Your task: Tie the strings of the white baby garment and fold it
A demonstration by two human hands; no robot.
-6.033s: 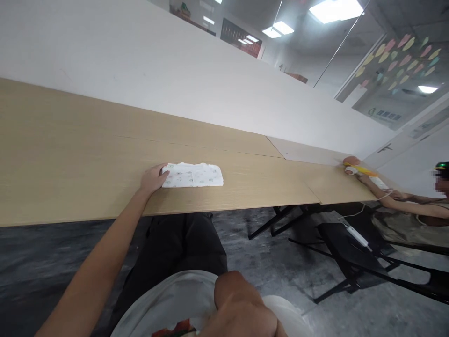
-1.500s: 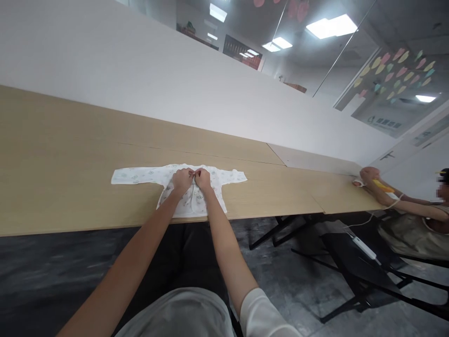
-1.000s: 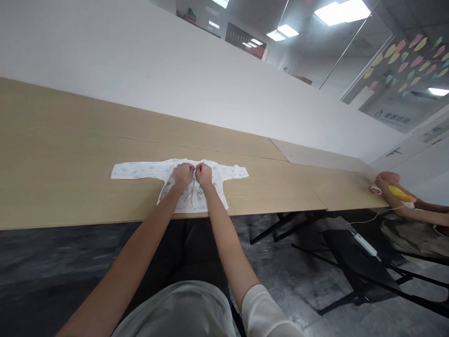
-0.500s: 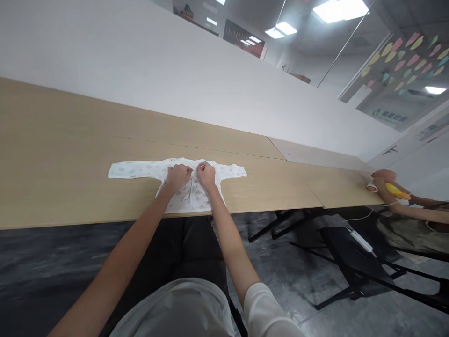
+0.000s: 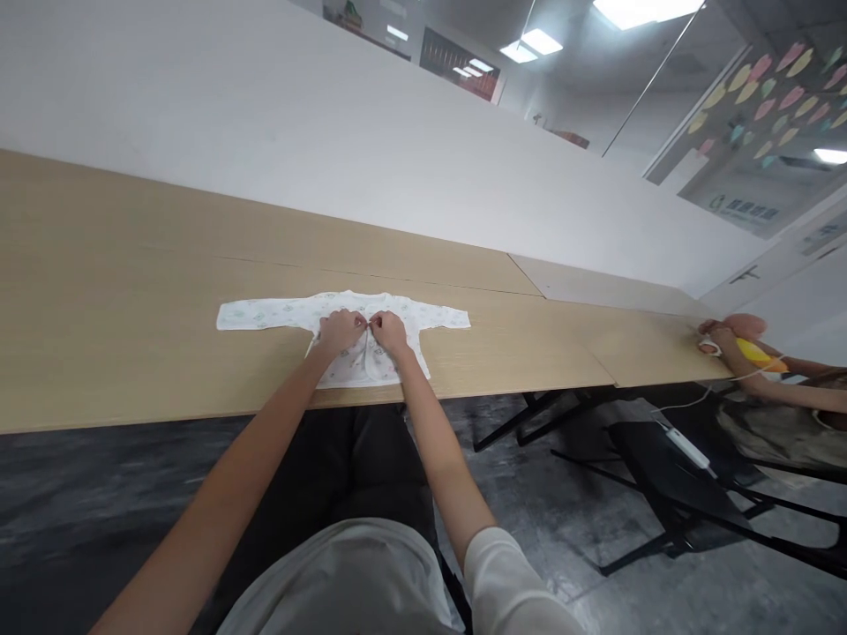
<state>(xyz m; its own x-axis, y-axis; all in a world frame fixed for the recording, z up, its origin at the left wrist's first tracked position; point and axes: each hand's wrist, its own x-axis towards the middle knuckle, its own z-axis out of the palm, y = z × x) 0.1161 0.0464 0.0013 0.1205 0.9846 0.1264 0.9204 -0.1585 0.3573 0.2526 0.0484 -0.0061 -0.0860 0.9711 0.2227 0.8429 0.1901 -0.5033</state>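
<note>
White garment (image 5: 371,357), thin soft cloth, small scattered print in faint greys and reds, lying spread on the surface (image 5: 132,317), centre of frame. Long-sleeved jacket shape: left sleeve (image 5: 265,314) straight out, right sleeve (image 5: 446,317) shorter in view, cuff wavy; front opening runs down the middle, lower flap edge rounded, hem near the surface's front edge. Both hands at upper middle of the garment: left hand (image 5: 340,332) and right hand (image 5: 390,333) curled, thumbs and fingertips pinching the cloth at the front opening, fingertips nearly meeting. Exact bit of cloth between them too small to tell.

Surface is pale wood-look board, matte, fine grain, thin seams between panels, crossing the frame from left edge to right; a paler panel (image 5: 582,280) right of centre, against a smooth white wall (image 5: 265,132). Glass above it, upper right, with bright ceiling lights (image 5: 645,11) behind. Dark grey mottled floor (image 5: 529,503) below. Black folding chair (image 5: 675,481) lower right, white power strip (image 5: 689,448) on it. Far right, a co-worker's arms reach to a doll (image 5: 745,326) with yellow cloth (image 5: 754,354).

Leaf-shaped stickers (image 5: 791,97), pink, yellow, green, on the glass upper right; logo with characters (image 5: 751,210) below them, too blurred to read
</note>
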